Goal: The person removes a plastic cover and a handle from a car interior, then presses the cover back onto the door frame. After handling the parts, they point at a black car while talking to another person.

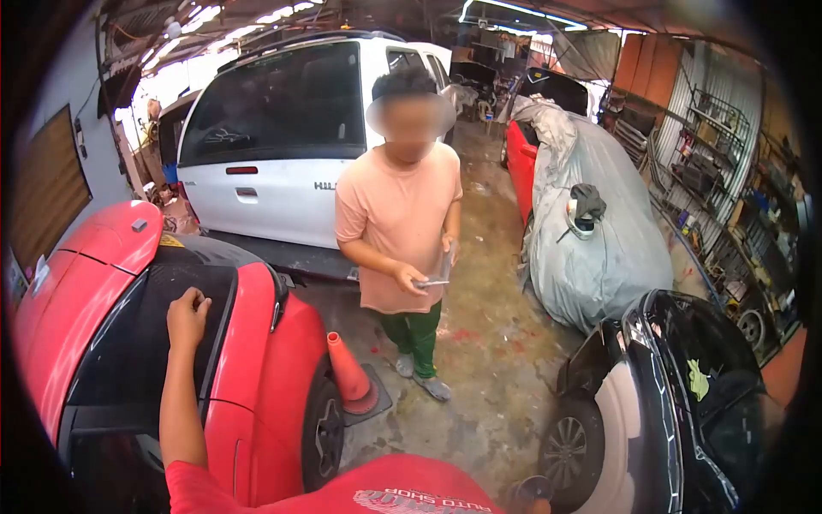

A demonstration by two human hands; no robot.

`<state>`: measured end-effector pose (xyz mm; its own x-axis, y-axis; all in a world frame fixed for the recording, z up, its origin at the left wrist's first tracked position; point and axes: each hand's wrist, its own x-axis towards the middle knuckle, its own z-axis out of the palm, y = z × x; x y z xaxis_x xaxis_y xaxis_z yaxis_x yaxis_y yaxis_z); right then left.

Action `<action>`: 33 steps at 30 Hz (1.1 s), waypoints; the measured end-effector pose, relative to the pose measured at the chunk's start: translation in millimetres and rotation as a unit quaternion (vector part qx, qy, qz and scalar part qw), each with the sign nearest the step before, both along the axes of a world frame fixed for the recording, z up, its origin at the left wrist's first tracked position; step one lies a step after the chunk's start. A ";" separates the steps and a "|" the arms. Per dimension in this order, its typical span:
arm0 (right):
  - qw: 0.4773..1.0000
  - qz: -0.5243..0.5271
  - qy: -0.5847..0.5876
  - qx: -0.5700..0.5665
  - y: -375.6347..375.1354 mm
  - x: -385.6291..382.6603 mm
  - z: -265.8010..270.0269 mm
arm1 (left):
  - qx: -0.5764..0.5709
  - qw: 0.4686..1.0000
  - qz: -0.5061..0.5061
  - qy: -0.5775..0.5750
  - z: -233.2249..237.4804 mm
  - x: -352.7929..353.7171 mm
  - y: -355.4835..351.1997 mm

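My left hand (187, 318) is raised over the dark glass (154, 330) of a red car, its fingers curled in. What it holds, if anything, is hidden. My right hand is not in view. A person (401, 201) in a pink shirt and green trousers stands ahead, holding a flat, thin object (432, 282) in one hand; that person's other hand is beside the torso. A small grey block (139, 225) rests on the red car's raised panel (111, 236).
An orange cone (348, 368) stands by the red car's wheel (325, 428). Behind is a white pickup (282, 184). At the right are a covered car (599, 240) with a container (580, 224) on it, a black car (702, 377) and metal racks (711, 154).
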<state>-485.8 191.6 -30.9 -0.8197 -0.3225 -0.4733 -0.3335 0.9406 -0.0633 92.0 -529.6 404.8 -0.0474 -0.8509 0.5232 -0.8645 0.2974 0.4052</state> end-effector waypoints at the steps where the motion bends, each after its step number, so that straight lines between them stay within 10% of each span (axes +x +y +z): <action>1: 1.000 0.011 0.010 -0.013 -13.6 -10.0 -5.4 | -0.020 1.000 -0.007 0.011 -15.5 -0.7 -12.8; 12: 0.920 0.254 -0.110 -0.276 -301.9 -32.4 93.1 | 0.326 0.878 -0.348 -0.038 -240.9 -203.1 80.9; 18: 0.860 0.314 -0.131 -0.381 -386.4 -6.7 191.4 | 0.255 0.805 -0.536 -0.012 -299.2 -307.6 141.6; 20: 0.866 0.288 -0.138 -0.386 -384.0 -13.3 193.0 | 0.392 0.762 -0.504 -0.112 -297.7 -323.1 130.8; 28: 0.937 0.067 0.028 -0.342 -260.5 -60.3 149.4 | 0.326 0.772 -0.514 -0.185 -332.4 -315.6 98.4; 33: 0.849 -0.118 0.304 -0.415 -179.3 -141.0 320.5 | 0.357 0.762 -0.504 -0.194 -363.2 -307.3 105.9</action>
